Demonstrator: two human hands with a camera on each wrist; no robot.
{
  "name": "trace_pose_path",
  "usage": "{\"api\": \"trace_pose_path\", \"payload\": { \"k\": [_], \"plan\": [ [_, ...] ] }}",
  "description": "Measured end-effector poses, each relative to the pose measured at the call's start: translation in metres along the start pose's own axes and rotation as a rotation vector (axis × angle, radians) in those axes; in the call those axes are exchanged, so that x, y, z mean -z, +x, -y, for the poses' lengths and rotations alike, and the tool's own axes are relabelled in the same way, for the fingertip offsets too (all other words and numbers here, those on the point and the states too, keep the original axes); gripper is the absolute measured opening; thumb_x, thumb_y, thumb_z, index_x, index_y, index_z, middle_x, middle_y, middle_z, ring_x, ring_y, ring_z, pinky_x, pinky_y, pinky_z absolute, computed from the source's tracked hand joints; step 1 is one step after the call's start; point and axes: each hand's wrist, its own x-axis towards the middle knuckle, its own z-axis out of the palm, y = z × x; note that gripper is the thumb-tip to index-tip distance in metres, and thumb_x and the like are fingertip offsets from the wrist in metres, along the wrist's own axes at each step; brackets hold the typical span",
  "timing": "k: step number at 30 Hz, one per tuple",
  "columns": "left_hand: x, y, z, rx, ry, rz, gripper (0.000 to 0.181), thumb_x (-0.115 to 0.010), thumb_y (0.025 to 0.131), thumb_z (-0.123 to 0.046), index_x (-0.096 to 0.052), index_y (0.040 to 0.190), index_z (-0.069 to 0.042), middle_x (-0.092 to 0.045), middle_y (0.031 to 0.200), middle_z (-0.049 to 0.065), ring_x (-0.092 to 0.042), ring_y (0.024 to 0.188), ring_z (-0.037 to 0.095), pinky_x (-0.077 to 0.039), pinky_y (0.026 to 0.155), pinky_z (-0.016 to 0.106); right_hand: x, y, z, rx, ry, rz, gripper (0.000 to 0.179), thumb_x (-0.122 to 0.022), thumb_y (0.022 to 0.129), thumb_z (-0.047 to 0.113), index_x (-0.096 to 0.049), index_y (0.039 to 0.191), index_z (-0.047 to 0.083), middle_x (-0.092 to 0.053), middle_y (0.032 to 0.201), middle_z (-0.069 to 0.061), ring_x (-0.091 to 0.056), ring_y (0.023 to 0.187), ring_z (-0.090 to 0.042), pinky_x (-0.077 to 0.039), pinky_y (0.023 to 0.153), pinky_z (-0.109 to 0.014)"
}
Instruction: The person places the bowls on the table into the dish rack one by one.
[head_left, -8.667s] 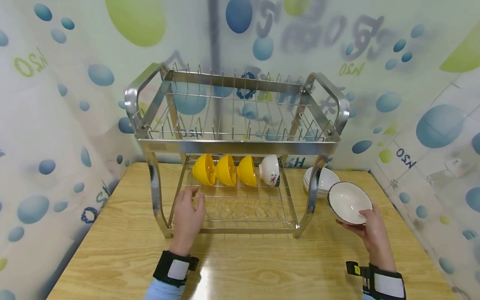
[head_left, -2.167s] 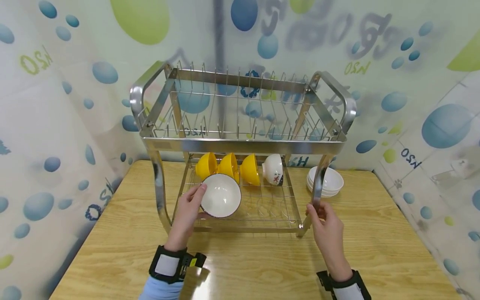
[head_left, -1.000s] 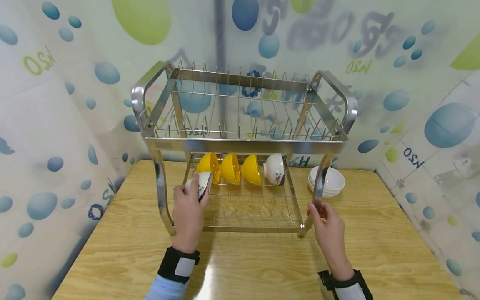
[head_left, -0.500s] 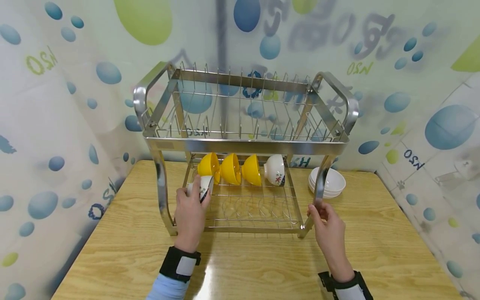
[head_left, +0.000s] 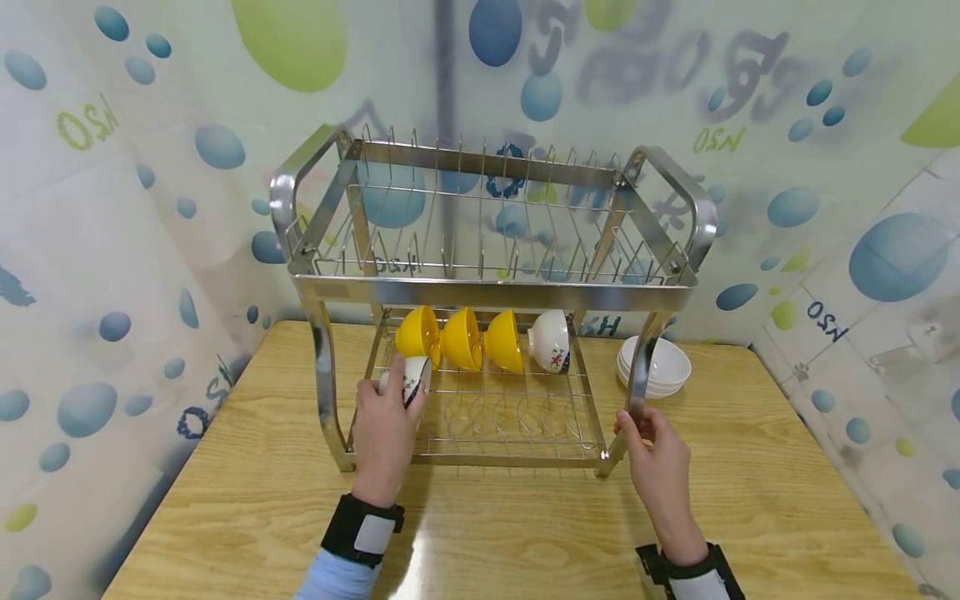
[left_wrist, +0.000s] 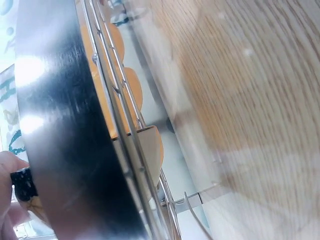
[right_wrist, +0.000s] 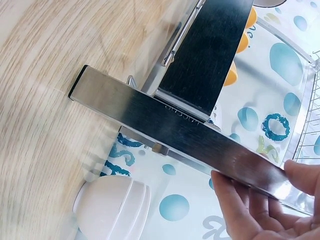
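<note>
My left hand (head_left: 384, 429) grips a white bowl (head_left: 417, 375) with a floral, dark-patterned side. This bowl is tipped on its side over the lower shelf's front left, in front of the yellow bowls. Whether it rests on the wires cannot be seen. In the left wrist view, the fingers (left_wrist: 6, 200) show at the left edge, partly behind the rack's front rail (left_wrist: 75, 125). My right hand (head_left: 660, 475) holds the front right leg of the metal dish rack (head_left: 487, 292). The right wrist view shows thumb and fingers (right_wrist: 230, 205) on either side of that leg (right_wrist: 165, 125).
Three yellow bowls (head_left: 460, 339) and a white floral bowl (head_left: 551, 342) stand sideways along the lower shelf's back. Stacked white bowls (head_left: 656, 367) sit right of the rack on the wooden table (head_left: 517, 533). Upright wires line the upper tier (head_left: 480, 217).
The bowl passed from my right hand to my left, then turned sideways over the lower shelf. Lately it has dropped slightly toward the front. My right hand moved onto the rack leg and stays there.
</note>
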Motion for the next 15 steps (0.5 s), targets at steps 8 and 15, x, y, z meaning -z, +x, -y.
{"api": "trace_pose_path", "payload": {
  "k": [8, 15],
  "plan": [
    [-0.0017, -0.0023, -0.0011, 0.029, -0.021, 0.031, 0.052, -0.068, 0.087, -0.034, -0.055, 0.132, -0.013, -0.05, 0.088, 0.025, -0.049, 0.063, 0.028, -0.047, 0.043, 0.038, -0.0003, -0.0006, -0.0008, -0.009, 0.007, 0.006, 0.031, -0.057, 0.094, 0.031, -0.061, 0.107, 0.004, -0.069, 0.091, -0.009, -0.062, 0.086, -0.018, -0.054, 0.069, -0.021],
    [-0.0001, -0.0024, -0.0018, 0.035, -0.04, 0.027, 0.049, -0.065, 0.089, -0.034, -0.056, 0.131, -0.011, -0.05, 0.084, 0.024, -0.047, 0.061, 0.027, -0.043, 0.042, 0.036, -0.0001, -0.0007, -0.0003, -0.005, 0.019, 0.007, 0.031, -0.058, 0.094, 0.031, -0.061, 0.108, 0.003, -0.069, 0.092, -0.01, -0.062, 0.086, -0.017, -0.055, 0.07, -0.025]
  ]
}}
